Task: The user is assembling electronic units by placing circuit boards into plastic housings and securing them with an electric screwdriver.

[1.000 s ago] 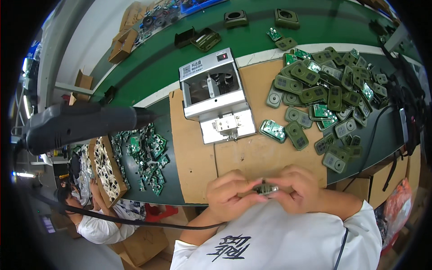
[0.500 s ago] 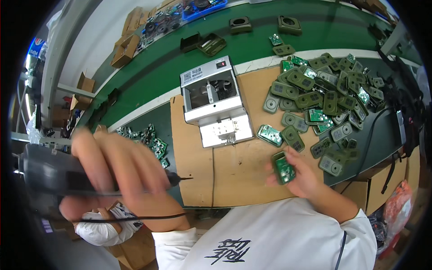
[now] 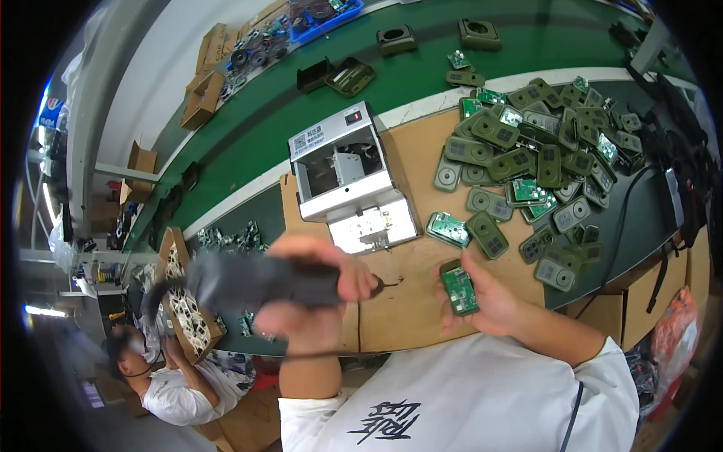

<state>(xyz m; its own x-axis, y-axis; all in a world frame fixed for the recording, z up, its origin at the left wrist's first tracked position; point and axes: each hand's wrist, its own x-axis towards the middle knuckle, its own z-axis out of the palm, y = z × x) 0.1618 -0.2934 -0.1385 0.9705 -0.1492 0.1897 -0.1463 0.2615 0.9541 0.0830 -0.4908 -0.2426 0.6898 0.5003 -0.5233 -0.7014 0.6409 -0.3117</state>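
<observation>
My left hand (image 3: 320, 282), smeared by motion, is wrapped round a black electric screwdriver (image 3: 260, 282). Its thin bit points right, across the cardboard sheet (image 3: 407, 324) toward my other hand. In my right hand (image 3: 489, 297) lies a small olive-green casing with a green circuit board (image 3: 459, 291) facing up, gripped between thumb and fingers. The bit's tip is apart from that board. Just beyond my right hand are another casing with a board (image 3: 448, 228) and a casing with a dark square-patterned face (image 3: 487, 234).
A silver screw-feeder-like machine (image 3: 346, 192) stands on the cardboard. To the right is a heap of olive casings (image 3: 520, 162), some with boards. Loose circuit boards (image 3: 230, 236) lie at left. A co-worker (image 3: 181, 384) sits at lower left beside a carton of parts (image 3: 188, 305).
My left hand has swung the screwdriver right, bringing its bit nearer the casing. My right hand has shifted slightly left with the casing. More of the co-worker and carton shows.
</observation>
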